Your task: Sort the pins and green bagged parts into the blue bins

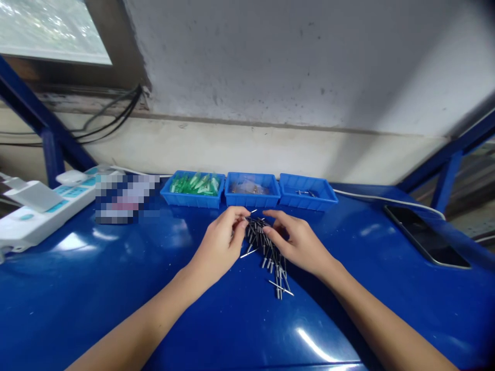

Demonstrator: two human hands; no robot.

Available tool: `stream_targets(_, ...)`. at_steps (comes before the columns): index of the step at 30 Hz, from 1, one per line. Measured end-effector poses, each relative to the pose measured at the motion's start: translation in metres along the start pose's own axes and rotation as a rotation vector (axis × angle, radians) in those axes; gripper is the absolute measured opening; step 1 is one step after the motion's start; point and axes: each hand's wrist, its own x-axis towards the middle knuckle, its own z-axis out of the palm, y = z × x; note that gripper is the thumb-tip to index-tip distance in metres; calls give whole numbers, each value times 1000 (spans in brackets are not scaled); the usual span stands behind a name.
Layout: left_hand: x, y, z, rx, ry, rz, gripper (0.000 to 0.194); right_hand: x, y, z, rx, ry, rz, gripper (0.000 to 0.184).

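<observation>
From my head view, I have both hands over a heap of rivets (pixel 266 250) in the middle of the blue bench (pixel 216 319); my left hand (pixel 222 237) is at the heap's left edge, thumb and forefinger drawn close together, with one rivet poking out just past the tips, though I cannot tell whether I grip it; my right hand (pixel 303 245) is at the other side, thumb and forefinger spread apart over the heap; the rivets lie crisscross between my hands, a few straggling towards me; just beyond stand three blue bins in a row: the left bin (pixel 191 200) holds green pieces (pixel 195 184), the middle bin (pixel 251 201) something in clear plastic (pixel 247 186), the right bin (pixel 309 202) a few metal bits (pixel 307 193); well off to my right lies a dark phone (pixel 427 237); to my left sits a white power strip (pixel 23 226), a pixelated item (pixel 126 201) beside it.
</observation>
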Motion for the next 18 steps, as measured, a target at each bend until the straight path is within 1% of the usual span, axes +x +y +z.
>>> stream_targets(3, 0, -4, 5, -239, -6, -158, 16, -2, -7, 1, 12, -49, -66, 28)
stream_targets(5, 0, -6, 9, -373, -22, -241, 16, -3, -10, 2, 24, -56, -108, 21)
stream_targets(7, -1, -6, 11, -414, -23, -280, 19, -4, -12, 3, 30, -31, -122, 14)
stream_targets(10, -2, -3, 9, -274, -12, -260, 26, -5, -14, 2, 35, 23, -121, 12)
stream_targets(13, -4, 1, 8, -155, -34, -206, 32, -6, -16, 0, 44, 47, -133, 12)
stream_targets(16, -6, 2, 8, -111, -23, -119, 18, -5, -17, -1, 43, 62, -127, 17)
stream_targets(18, -7, 2, 9, -65, 7, -47, 14, -5, -17, -1, 40, 66, -115, 20)
